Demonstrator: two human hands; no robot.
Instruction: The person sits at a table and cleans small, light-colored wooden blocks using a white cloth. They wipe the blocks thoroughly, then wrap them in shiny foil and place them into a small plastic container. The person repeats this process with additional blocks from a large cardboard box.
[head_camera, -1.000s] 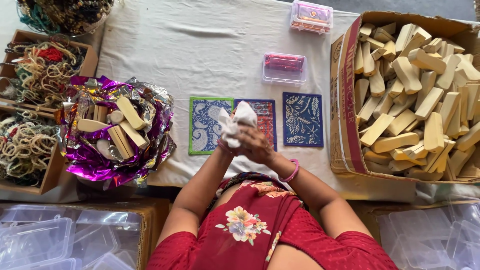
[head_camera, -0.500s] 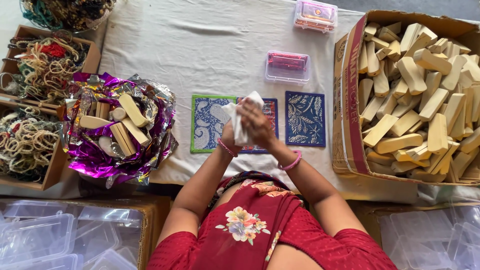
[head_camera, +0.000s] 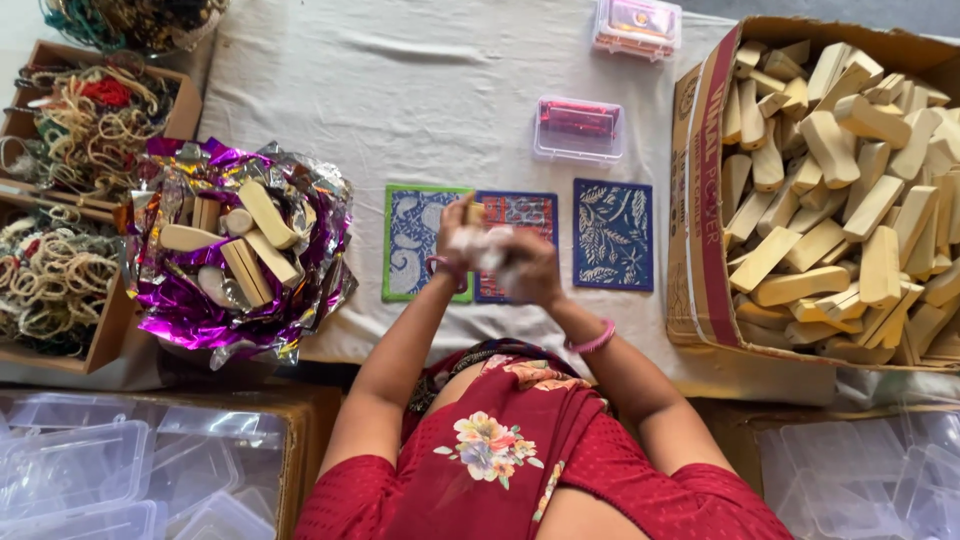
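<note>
Both hands meet just above the near edge of the table (head_camera: 330, 90), which is covered in a white cloth. The left hand (head_camera: 455, 225) and the right hand (head_camera: 525, 270) together clasp a crumpled white cloth (head_camera: 480, 245), blurred here, with a small pale wooden piece (head_camera: 476, 212) showing at its top; the fingers of both hands are curled closed around this bundle. Each wrist wears a pink bangle. Beneath the hands lie 3 patterned mats in a row: a green-bordered blue mat (head_camera: 412, 240) on the left, a red and blue mat (head_camera: 525, 212) in the middle, partly hidden by the hands, and a dark blue leaf-print mat (head_camera: 613, 235) on the right. Beyond them sits a clear plastic box (head_camera: 578, 130) with a pink item inside, and a second similar box (head_camera: 637, 25) lies farther away. To the right, a large cardboard box (head_camera: 700, 200) is heaped with pale wooden blocks (head_camera: 830, 200). To the left, a purple and silver foil basket (head_camera: 200, 300) holds more wooden pieces, beside wooden trays of bangles (head_camera: 60, 280). Empty clear plastic containers (head_camera: 80, 470) are stacked below the table on both sides.
</note>
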